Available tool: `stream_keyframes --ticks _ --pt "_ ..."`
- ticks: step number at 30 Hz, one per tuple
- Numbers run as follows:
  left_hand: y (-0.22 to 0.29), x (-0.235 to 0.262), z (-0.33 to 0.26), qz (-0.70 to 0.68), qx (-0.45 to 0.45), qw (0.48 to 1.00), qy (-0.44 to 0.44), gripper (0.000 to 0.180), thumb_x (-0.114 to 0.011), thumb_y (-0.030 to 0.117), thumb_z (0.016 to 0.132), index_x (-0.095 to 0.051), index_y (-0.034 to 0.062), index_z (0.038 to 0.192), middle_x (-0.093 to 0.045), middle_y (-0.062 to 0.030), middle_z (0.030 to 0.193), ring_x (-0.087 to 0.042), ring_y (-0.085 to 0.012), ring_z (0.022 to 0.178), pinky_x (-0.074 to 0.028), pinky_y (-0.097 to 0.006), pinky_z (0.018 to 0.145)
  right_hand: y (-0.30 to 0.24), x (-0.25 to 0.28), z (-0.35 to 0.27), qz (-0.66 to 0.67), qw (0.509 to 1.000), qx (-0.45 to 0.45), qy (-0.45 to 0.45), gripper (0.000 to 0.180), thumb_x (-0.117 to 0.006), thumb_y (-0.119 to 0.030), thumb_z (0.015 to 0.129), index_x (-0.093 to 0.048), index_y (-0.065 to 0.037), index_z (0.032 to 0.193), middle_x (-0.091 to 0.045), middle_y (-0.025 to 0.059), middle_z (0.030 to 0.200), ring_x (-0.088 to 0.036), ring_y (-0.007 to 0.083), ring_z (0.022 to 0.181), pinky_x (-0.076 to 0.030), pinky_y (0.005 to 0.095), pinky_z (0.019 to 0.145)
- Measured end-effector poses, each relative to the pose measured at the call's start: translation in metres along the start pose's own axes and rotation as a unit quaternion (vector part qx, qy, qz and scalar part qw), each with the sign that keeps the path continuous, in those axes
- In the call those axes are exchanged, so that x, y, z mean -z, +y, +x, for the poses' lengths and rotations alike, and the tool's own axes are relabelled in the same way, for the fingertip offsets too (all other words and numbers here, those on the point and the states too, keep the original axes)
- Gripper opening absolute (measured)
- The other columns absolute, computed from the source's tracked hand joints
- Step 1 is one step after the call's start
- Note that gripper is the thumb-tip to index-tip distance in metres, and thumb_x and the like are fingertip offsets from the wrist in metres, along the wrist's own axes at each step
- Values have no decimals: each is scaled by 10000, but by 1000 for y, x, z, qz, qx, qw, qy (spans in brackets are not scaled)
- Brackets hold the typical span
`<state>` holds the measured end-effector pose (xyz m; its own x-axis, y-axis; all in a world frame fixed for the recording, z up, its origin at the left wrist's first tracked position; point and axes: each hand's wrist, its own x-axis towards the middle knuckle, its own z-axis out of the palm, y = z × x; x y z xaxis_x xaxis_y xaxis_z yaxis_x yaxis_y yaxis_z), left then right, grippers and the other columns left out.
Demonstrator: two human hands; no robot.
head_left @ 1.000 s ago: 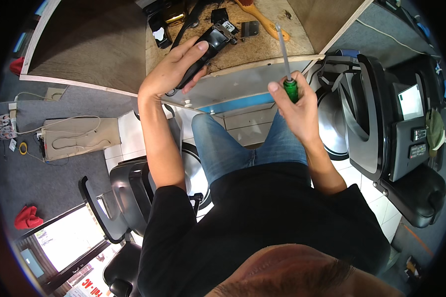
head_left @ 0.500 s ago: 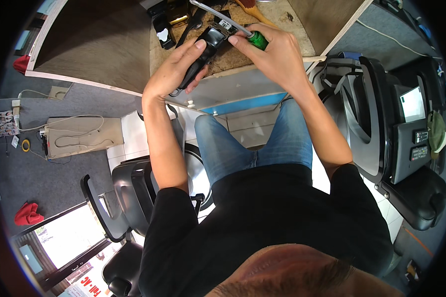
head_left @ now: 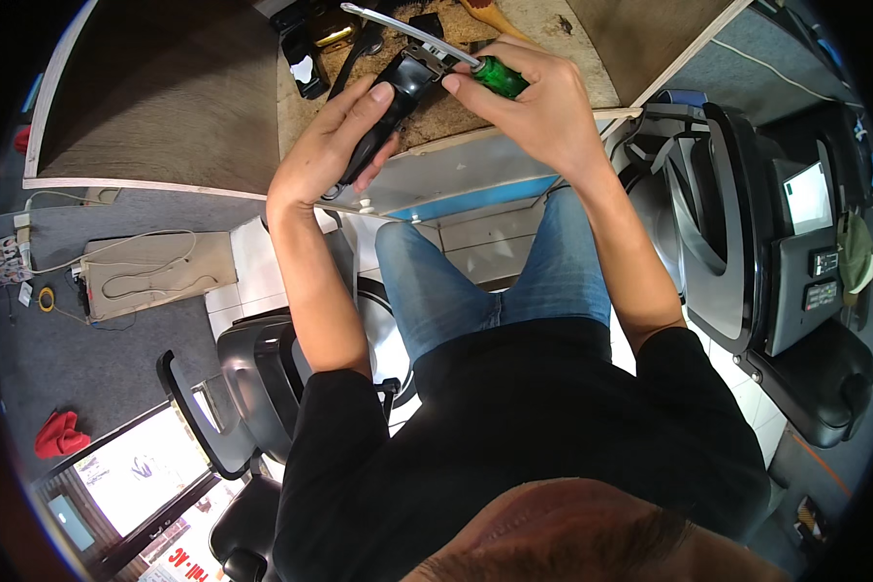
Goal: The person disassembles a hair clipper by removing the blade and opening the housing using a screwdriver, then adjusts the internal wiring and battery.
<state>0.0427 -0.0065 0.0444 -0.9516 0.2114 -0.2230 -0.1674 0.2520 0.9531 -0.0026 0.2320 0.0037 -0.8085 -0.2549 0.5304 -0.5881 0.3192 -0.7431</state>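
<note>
Over stained tan board (head_left: 597,78), left hand (head_left: 322,153) wrapped round glossy black clipper (head_left: 404,81), right hand (head_left: 553,109) clasping green-handled screwdriver (head_left: 493,74)

Black short-sleeved shirt (head_left: 533,427), faded blue jeans (head_left: 557,281)

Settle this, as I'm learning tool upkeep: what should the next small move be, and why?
Probably let the right hand work with its thumb at the silver metal head of the glossy black clipper: the thumb is close by it, and the left hand grips the body. The green-handled metal screwdriver seems less ready, its tip pointing off to the upper left.
</note>
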Motion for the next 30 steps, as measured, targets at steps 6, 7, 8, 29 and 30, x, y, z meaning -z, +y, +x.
stream_keyframes --ticks 6,7,8,29,30 --pt "-3 3 1 -1 -13 1000 -12 411 -544 459 1096 -598 58 1173 -572 -24 622 -451 -76 439 -356 -234 439 1 -3 -1 -22 997 60 41 257 -846 -221 854 -742 8 905 -649 85 762 -615 231 665 -482 352 632" --pt "-2 2 1 -5 -13 1000 -12 409 -541 458 1098 -599 60 1176 -574 -25 625 -454 -77 438 -358 -234 438 2 -4 -1 -44 994 88 49 230 -852 -172 866 -749 13 956 -634 62 763 -582 151 656 -466 306 621" --pt "-2 2 1 -10 -13 1000 -12 407 -537 457 1100 -600 63 1179 -576 -26 627 -458 -78 437 -360 -234 437 2 -4 -1 -44 994 88 49 230 -852 -172 866 -749 13 956 -634 62 763 -582 151 656 -466 306 621" --pt "0 0 1 1 -14 1000 -2 414 -531 472 1099 -611 67 1125 -572 -32 621 -481 -93 438 -379 -248 434 0 -6 0 -50 997 42 31 219 -806 -214 836 -733 -40 950 -725 90 852 -717 291 753 -548 382 681" --pt "0 -1 1 2 -14 1000 -3 414 -531 472 1099 -611 67 1125 -572 -32 621 -481 -93 438 -379 -248 434 5 -9 -1 -46 995 65 52 194 -797 -191 833 -730 -50 947 -724 88 844 -717 287 750 -545 377 674"
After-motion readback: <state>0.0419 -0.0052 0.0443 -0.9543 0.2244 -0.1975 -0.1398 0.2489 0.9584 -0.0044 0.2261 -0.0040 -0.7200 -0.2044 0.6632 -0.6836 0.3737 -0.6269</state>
